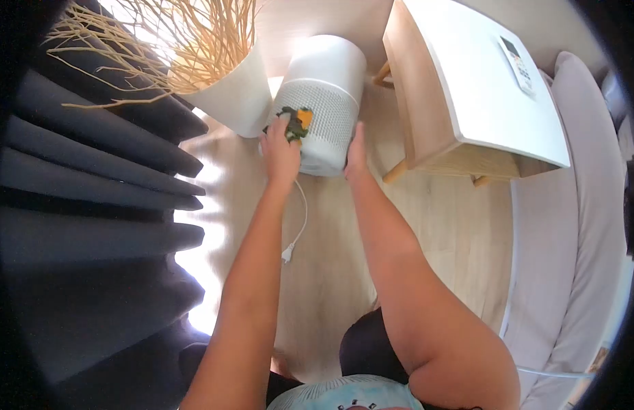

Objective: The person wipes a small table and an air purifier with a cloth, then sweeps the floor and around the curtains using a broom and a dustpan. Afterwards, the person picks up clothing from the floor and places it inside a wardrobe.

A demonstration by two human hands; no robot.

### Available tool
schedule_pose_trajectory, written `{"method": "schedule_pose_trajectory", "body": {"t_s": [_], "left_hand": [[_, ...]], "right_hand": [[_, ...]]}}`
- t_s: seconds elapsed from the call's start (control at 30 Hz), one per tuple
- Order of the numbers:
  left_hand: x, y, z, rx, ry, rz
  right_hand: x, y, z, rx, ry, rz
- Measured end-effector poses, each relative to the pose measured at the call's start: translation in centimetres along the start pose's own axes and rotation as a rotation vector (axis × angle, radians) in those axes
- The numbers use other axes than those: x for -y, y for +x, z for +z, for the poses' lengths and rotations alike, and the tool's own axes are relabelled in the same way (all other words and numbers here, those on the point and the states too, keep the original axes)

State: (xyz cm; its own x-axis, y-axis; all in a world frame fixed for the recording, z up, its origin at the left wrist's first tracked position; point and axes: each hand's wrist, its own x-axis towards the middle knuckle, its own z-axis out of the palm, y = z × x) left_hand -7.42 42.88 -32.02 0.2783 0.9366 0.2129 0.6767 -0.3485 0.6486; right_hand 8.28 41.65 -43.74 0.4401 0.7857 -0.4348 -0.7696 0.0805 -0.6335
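Curtain point(91, 232): dark folds, left edge.
My left hand point(282, 156): fingers curled on a dark-and-orange cloth point(303, 120), against the white cylinder point(332, 113).
White cylinder: upper centre, between my hands.
My right hand point(356, 156): fingers extended, laid along its right side.
Bench point(477, 75): upper right, remote point(516, 65) on top.

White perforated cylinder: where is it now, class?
In the head view, the cylinder is upper centre, between the left hand and right hand, with the pot left and table right.

The head camera looks forward and steeply down, shirt point(324, 394) close at bottom centre, floor point(330, 273) farther, mid-frame.
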Motion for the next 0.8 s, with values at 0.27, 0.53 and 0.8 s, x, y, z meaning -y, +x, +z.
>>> {"method": "schedule_pose_trajectory", "body": {"t_s": [0.27,0.53,0.8], "left_hand": [[2.1,1.0,-0.4,-0.045,-0.247,-0.163],[3.9,1.1,1.1,-0.058,-0.706,-0.268],[4.7,0.0,2.5,-0.198,-0.165,-0.215]], "right_hand": [[7.2,-0.5,6.0,-0.395,-1.242,-0.21],[12.0,12.9,13.5,-0.032,-1.214,-0.628],[10.9,18.1,16.2,-0.044,-1.445,-0.506]]}}
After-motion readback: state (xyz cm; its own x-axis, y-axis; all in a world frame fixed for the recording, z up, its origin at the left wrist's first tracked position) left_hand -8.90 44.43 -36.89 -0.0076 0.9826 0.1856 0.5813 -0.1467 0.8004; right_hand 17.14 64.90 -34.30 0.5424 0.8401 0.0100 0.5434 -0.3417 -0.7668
